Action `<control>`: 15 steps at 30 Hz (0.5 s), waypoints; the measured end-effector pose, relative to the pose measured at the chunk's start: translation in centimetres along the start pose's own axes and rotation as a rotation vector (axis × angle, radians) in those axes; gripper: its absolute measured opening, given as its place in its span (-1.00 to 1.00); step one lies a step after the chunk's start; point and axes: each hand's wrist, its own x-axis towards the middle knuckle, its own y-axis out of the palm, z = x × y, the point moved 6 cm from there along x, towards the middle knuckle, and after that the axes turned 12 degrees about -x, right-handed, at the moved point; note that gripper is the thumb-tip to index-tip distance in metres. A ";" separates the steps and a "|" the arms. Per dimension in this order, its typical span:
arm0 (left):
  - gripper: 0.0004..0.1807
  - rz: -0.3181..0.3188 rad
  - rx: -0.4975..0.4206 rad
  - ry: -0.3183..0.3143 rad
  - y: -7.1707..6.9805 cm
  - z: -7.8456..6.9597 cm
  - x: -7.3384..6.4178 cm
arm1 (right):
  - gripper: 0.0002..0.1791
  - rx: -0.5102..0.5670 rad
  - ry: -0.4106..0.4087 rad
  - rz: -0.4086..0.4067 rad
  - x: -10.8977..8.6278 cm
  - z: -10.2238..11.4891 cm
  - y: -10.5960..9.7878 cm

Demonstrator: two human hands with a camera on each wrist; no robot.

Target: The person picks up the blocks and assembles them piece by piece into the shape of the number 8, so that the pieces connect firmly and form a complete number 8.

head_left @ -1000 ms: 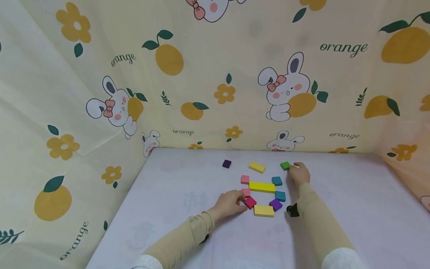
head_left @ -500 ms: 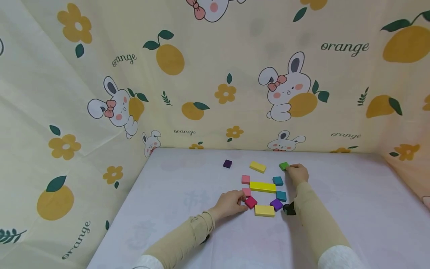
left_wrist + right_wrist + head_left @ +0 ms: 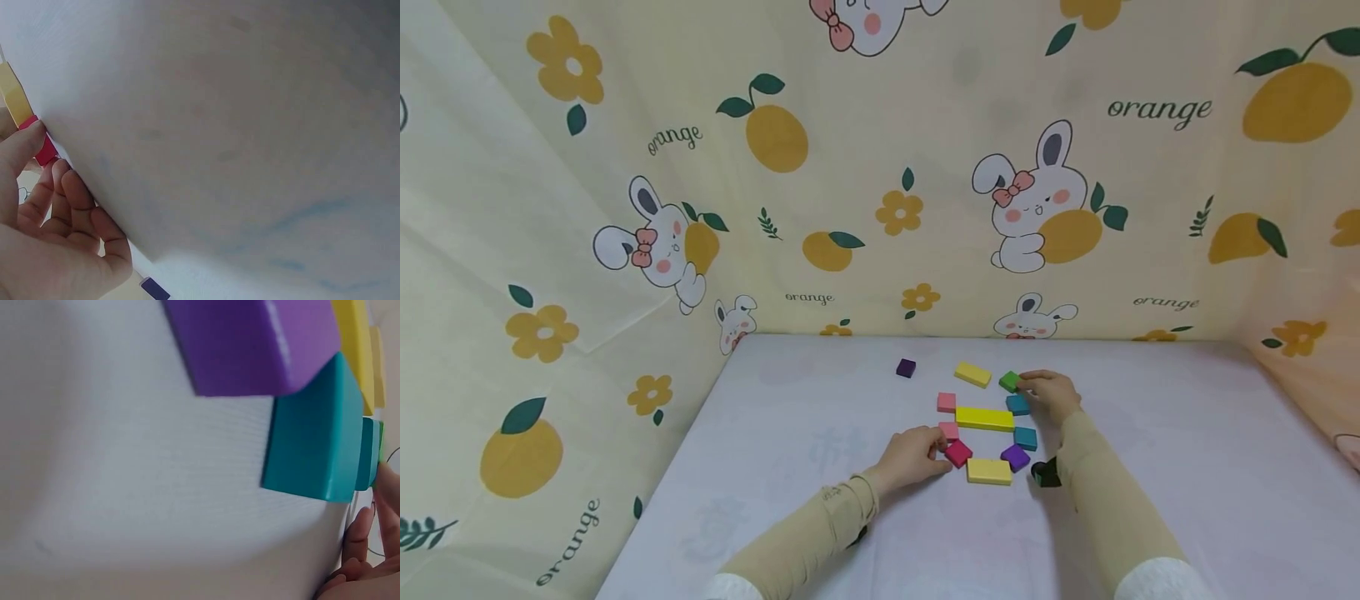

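My right hand (image 3: 1052,393) pinches a small green block (image 3: 1010,382) by its right side, just above the upper teal block (image 3: 1018,405). In the right wrist view only a sliver of the green block shows behind the teal. My left hand (image 3: 912,454) holds a red block (image 3: 958,453) at its left edge, with the thumb (image 3: 28,140) against it in the left wrist view. Pink blocks (image 3: 947,402) and teal blocks flank a long yellow block (image 3: 985,418). Below lie a purple block (image 3: 1016,457) and a pale yellow block (image 3: 988,472), which lies between red and purple.
Farther back on the white table (image 3: 790,417) lie a dark purple block (image 3: 906,368) and another pale yellow block (image 3: 973,374), both apart from the arrangement. A patterned cloth (image 3: 850,183) rises behind the table and along its left side.
My right hand has moved the green block left and slightly nearer, toward the upper teal block. My left hand has stayed by the red block.
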 end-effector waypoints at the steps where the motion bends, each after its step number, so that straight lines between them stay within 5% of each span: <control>1: -0.76 0.001 -0.001 0.002 0.0 0.0 0.0 | -0.52 -0.011 -0.002 0.007 -0.1 0.0 0.0; 15: -0.86 0.034 -0.090 0.023 -1.1 0.2 -0.2 | -0.54 -0.084 -0.054 0.048 -0.6 0.2 0.0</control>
